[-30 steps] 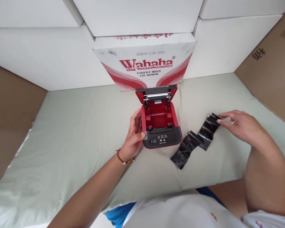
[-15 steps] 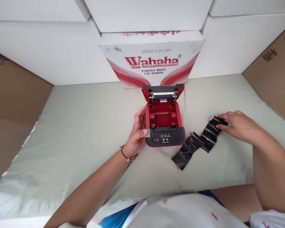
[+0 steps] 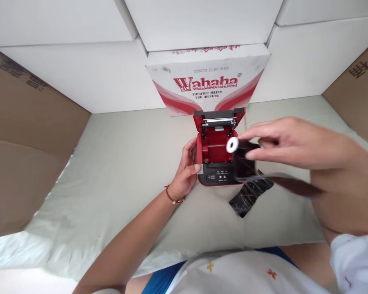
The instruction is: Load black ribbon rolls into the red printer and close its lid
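Black roll [image 3: 243,148] off the green cloth [image 3: 138,151]

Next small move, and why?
I'd probably lower the black roll into the bay of the red device: the lid is up, no roll shows inside, the right hand pinches this one near the bay's right edge, and the left hand grips the device.
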### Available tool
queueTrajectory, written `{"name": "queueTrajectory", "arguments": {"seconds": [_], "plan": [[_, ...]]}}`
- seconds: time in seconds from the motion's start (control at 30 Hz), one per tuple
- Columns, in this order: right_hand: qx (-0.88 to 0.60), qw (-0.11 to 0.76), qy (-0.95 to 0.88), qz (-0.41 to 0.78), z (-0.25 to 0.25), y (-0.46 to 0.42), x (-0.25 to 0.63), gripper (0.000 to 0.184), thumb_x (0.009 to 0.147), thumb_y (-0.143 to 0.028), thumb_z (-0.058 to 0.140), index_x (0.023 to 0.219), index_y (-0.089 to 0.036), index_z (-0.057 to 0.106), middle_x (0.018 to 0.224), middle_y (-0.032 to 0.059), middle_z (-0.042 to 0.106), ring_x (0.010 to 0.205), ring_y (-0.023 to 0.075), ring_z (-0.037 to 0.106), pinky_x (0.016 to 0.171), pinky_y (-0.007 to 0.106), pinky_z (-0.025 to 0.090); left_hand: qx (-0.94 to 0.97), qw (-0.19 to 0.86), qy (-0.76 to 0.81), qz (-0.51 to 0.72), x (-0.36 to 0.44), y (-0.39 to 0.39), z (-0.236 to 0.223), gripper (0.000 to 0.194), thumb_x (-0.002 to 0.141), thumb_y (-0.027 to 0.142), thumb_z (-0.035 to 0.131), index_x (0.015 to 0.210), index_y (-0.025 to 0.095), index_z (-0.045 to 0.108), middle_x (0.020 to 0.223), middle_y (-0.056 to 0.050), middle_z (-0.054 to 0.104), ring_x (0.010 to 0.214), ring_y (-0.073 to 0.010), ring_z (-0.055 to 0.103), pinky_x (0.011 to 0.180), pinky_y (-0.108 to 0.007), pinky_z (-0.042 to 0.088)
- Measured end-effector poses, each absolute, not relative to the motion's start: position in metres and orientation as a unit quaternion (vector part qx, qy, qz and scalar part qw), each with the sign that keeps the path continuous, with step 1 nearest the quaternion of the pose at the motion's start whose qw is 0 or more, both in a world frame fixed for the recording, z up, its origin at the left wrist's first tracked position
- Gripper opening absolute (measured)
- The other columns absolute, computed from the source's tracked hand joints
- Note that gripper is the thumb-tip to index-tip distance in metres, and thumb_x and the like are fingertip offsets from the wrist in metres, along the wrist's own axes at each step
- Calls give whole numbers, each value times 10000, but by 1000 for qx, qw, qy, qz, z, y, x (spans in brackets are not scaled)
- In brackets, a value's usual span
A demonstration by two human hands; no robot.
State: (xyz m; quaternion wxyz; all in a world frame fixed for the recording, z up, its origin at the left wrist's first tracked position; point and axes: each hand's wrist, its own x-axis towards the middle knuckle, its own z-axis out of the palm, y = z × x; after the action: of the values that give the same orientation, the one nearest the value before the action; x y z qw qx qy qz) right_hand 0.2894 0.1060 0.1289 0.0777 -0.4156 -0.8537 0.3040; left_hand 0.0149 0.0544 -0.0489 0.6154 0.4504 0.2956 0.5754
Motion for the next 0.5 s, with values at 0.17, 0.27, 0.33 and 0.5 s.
{"name": "queueTrajectory", "arguments": {"seconds": [0.17,0.27,0.33,0.5], "plan": [[-436,17,-884,170,104,101,230,320,1004,-268,573,1259,-193,752,1155,82,771,965,243,722,790,348,493,516,539,328,579,11,49,-56,700,919,538,743,1546,366,481,1694,-59,423,1570,-309,415,1276,-512,427],[-487,-46,-866,102,99,98,220,331,1026,-275,547,1295,-198,724,1207,100,767,1023,307,736,747,378,470,591,382,400,587,8,37,-56,529,1032,479,605,1528,332,496,1613,-102,468,1524,-293,464,1241,-526,462],[-501,-69,-859,85,96,98,216,322,1029,-279,543,1287,-207,722,1194,97,776,1008,323,747,706,383,457,647,224,432,587,8,27,-52,454,1050,406,575,1491,302,541,1508,-116,541,1475,-286,498,1235,-537,459],[-509,-31,-858,65,79,104,208,355,1025,-297,554,1333,-248,725,1224,94,797,1038,347,764,713,398,484,777,-36,343,527,19,5,-39,437,1034,389,515,1435,255,625,1250,-101,714,1292,-285,644,1148,-511,522]]}}
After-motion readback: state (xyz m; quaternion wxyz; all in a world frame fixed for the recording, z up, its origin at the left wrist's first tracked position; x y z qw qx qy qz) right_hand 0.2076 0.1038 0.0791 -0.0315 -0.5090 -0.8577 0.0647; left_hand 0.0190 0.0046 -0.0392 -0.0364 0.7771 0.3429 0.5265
